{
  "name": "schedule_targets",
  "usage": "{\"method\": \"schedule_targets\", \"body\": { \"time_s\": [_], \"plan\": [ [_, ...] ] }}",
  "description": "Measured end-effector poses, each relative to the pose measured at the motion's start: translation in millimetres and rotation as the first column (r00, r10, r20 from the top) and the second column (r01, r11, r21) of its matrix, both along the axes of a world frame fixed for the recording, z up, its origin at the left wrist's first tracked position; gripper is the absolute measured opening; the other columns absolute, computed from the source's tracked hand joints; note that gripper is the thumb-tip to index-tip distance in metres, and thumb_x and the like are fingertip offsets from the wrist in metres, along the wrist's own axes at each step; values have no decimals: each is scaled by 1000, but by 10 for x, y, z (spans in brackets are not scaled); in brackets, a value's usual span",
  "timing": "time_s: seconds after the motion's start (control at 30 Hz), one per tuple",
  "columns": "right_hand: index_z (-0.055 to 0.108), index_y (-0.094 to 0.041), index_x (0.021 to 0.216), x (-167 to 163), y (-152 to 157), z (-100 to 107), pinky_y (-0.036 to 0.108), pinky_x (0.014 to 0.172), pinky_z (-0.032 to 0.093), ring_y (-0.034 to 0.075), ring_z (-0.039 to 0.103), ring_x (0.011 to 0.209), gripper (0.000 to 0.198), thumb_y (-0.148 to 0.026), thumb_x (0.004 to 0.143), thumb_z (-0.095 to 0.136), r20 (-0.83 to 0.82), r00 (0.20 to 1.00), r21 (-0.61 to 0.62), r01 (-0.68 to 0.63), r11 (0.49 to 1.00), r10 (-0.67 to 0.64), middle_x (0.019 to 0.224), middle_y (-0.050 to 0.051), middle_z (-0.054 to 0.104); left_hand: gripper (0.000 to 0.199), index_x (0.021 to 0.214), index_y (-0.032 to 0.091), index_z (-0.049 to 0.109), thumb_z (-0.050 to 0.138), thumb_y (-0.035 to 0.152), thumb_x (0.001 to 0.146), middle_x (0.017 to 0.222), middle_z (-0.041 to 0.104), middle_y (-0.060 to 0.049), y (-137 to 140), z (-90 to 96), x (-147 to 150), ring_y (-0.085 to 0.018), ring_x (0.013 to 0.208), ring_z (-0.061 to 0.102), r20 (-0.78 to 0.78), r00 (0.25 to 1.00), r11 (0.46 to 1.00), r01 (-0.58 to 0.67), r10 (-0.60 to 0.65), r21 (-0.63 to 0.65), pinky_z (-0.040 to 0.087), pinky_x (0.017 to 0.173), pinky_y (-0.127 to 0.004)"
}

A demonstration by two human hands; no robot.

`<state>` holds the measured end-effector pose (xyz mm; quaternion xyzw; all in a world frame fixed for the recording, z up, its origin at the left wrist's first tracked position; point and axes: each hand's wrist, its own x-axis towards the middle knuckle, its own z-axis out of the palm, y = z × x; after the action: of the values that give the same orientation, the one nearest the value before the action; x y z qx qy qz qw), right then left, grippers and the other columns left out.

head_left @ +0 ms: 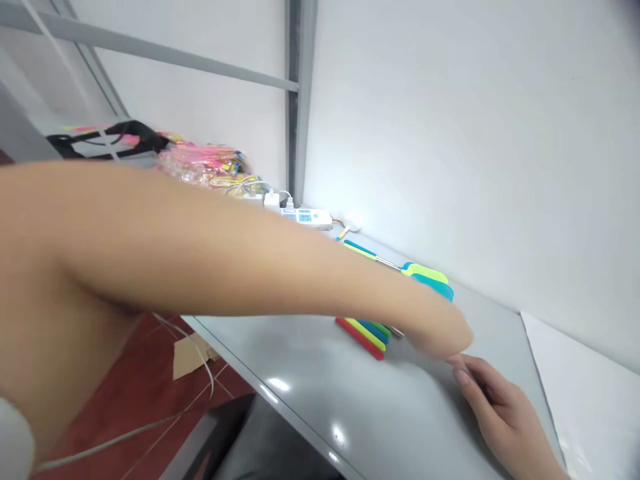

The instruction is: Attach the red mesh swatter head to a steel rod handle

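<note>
My left arm reaches across the whole view, and my left hand is over the table, blurred, with its fingers hidden. Just beside it, my right hand is closed, thumb and forefinger together; what they hold, if anything, I cannot make out. Fly swatters lie on the grey table. Behind my left forearm are a yellow-green swatter head and a teal swatter head. In front of the forearm, red, yellow, blue and green handles lie side by side; my arm covers their other ends.
A white power strip with plugs stands at the back, near a heap of plastic-wrapped colourful items. A white sheet lies at the right. Cardboard and a white cable are on the red floor.
</note>
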<state>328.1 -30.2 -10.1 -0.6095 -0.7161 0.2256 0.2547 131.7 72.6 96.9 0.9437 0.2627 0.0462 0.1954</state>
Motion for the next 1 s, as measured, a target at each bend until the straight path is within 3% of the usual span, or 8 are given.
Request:
{"method": "schedule_targets", "body": {
  "time_s": [0.03,0.13,0.27,0.4,0.67,0.83,0.9,1.0],
  "plan": [
    [60,-27,115,-14,-11,-1,27,69,51,22,67,84,29,-43,94,47,21,999,5,-45,999,45,99,5,72,35,55,19,56,73,38,78,59,63,-5,-31,-27,-91,-19,54,60,-67,995,997,77,-77,6,41,48,-29],
    [60,-29,115,-52,-54,-10,28,67,52,21,69,78,25,-36,95,47,70,982,40,-177,983,174,98,4,73,30,79,20,61,48,42,95,67,68,-8,-133,-136,-410,-25,59,62,-163,974,983,169,-157,64,33,45,-30],
    [60,-30,118,-89,-83,1,29,68,53,21,70,79,26,-29,94,50,116,963,130,-258,957,244,98,3,74,35,98,19,59,37,46,99,78,71,-7,-234,-266,-711,-26,66,66,-181,977,951,158,-111,266,33,46,-31],
    [62,-29,117,-124,-70,30,29,67,52,21,70,77,27,-25,93,50,142,958,172,-273,947,250,93,4,74,34,92,19,58,39,45,99,78,70,-6,-279,-368,-835,-23,64,65,-85,995,921,87,-59,380,35,48,-31],
    [57,-23,117,-203,-45,106,29,60,47,18,66,69,25,-17,96,44,205,911,267,-403,875,357,83,4,70,30,84,18,58,42,40,99,72,67,-4,-381,-582,-867,-19,56,60,-56,994,902,109,-94,417,32,47,-31],
    [56,-27,111,-216,43,333,31,64,47,18,65,74,21,-28,100,38,265,916,29,-319,947,300,87,2,69,29,83,18,57,44,38,99,77,66,-3,-177,-539,-806,-21,74,60,-27,997,832,80,-78,548,37,66,-35],
    [56,-28,111,-221,109,413,32,67,47,18,64,78,23,-33,101,36,244,935,-52,-253,966,258,92,2,68,32,86,18,57,43,44,99,83,66,-4,-50,-487,-822,-22,82,58,26,999,805,16,-39,594,36,72,-36],
    [56,-28,116,-265,262,478,34,73,48,20,62,86,28,-38,101,33,215,953,-77,-202,976,214,100,5,65,36,90,18,57,37,45,100,90,64,-4,117,-393,-937,-23,89,55,128,989,784,-136,73,606,34,76,-37]
  ]
}}
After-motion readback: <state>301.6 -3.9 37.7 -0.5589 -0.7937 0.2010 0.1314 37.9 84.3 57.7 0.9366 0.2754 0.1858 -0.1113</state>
